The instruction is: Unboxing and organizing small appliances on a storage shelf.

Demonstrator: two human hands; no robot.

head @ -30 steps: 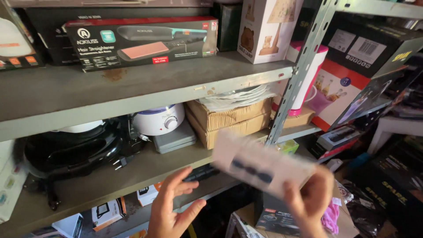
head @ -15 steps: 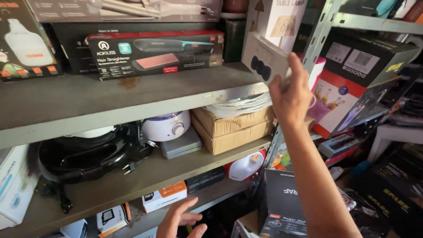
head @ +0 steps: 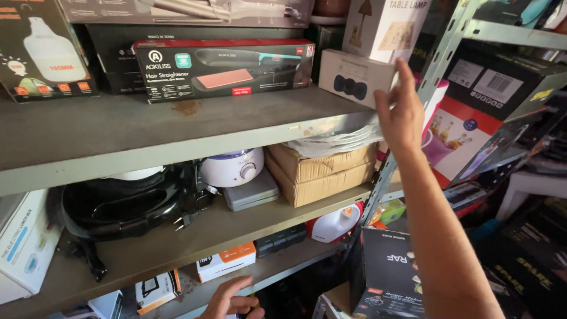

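Note:
My right hand [head: 403, 111] reaches up to the grey metal shelf [head: 177, 133] and grips the right end of a small white box [head: 353, 75] with a dark bow-shaped picture on it. The box stands on the shelf's right end, in front of a tall white lamp box [head: 387, 23] and beside a long black and red hair-straightener box [head: 221, 68]. My left hand [head: 230, 301] hangs low at the bottom edge, fingers loosely spread, holding nothing, near an orange and white box [head: 227, 260].
A slotted metal upright [head: 413, 112] runs just right of my hand. The lower shelf holds a black appliance [head: 121, 204], a white round device [head: 232, 167], stacked brown cartons [head: 322, 171] and a white box [head: 23, 242]. More boxes [head: 490, 88] crowd the right side.
My right hand has lifted the white box from waist height up to the shelf and set it upright there. My left hand has dropped lower in the view.

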